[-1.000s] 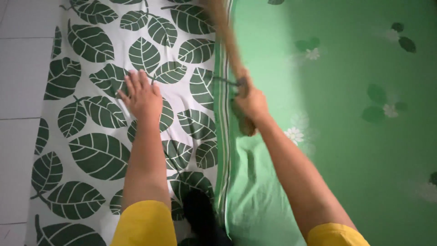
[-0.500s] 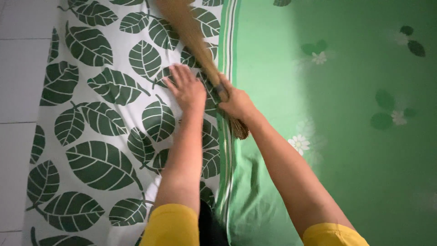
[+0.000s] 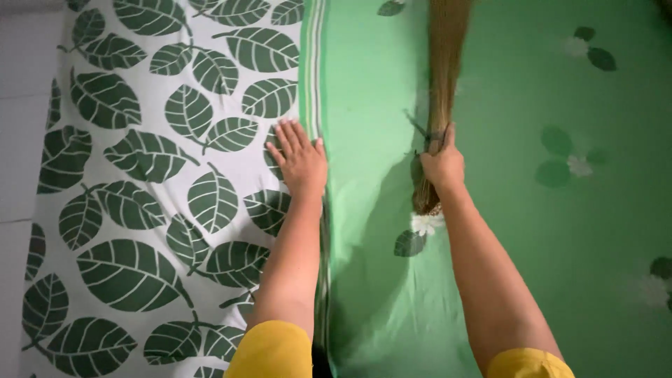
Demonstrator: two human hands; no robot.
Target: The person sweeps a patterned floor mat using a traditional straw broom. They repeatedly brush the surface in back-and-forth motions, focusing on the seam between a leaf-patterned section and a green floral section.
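Observation:
My right hand (image 3: 442,162) grips a brown stick broom (image 3: 444,63) near its bound end, with the bristles stretching away from me over the green flowered sheet (image 3: 560,231). The broom's short butt end sticks out below my fist. My left hand (image 3: 299,158) lies flat, fingers spread, on the white sheet with dark green leaf print (image 3: 140,182), right beside the striped green border (image 3: 315,77) where the two fabrics meet. Both arms wear yellow sleeves.
White floor tiles (image 3: 21,105) run along the left edge of the leaf-print sheet. The green sheet fills the right half of the view, with small white flowers and dark leaves printed on it.
The broom has swung from the leaf-print sheet across the border onto the green sheet, to the right. My left hand stayed flat on the leaf print near the border.

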